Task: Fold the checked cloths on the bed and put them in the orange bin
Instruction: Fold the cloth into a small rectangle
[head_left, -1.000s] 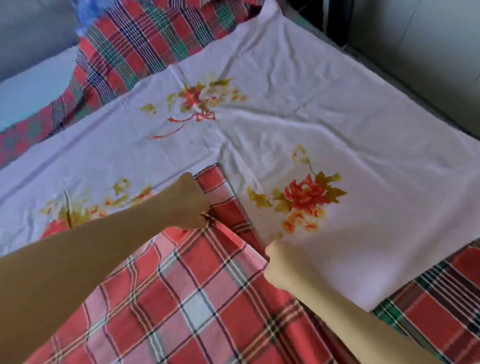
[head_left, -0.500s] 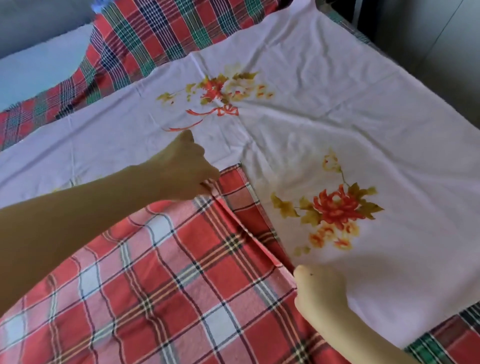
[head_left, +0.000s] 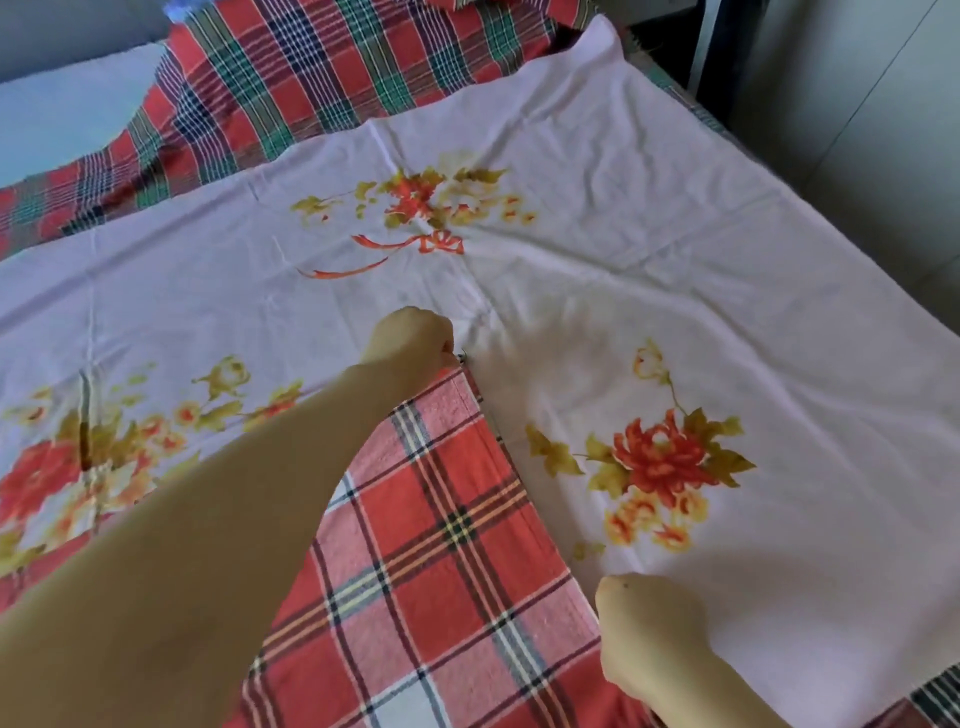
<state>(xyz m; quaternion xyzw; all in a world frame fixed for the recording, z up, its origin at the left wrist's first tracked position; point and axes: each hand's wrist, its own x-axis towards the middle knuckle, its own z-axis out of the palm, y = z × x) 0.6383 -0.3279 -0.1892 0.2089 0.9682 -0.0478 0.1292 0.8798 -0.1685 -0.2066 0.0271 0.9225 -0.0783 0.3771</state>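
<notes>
A red checked cloth (head_left: 441, 561) lies spread on the bed's white floral sheet (head_left: 649, 291), reaching from the bottom edge up to the middle. My left hand (head_left: 410, 338) pinches its far corner, fingers curled, arm stretched forward over the cloth. My right hand (head_left: 649, 618) grips the cloth's right edge near the bottom, fist closed. Another checked cloth in red, green and blue (head_left: 332, 67) lies bunched at the head of the bed. The orange bin is out of view.
A pale blue pillow (head_left: 67, 114) sits at the top left. The bed's right edge runs along a grey wall and floor (head_left: 872, 130). More checked fabric (head_left: 935, 696) shows at the bottom right corner under the sheet.
My left hand has carried the cloth's corner farther up the bed, stretching the cloth out. My right hand has kept its hold on the right edge.
</notes>
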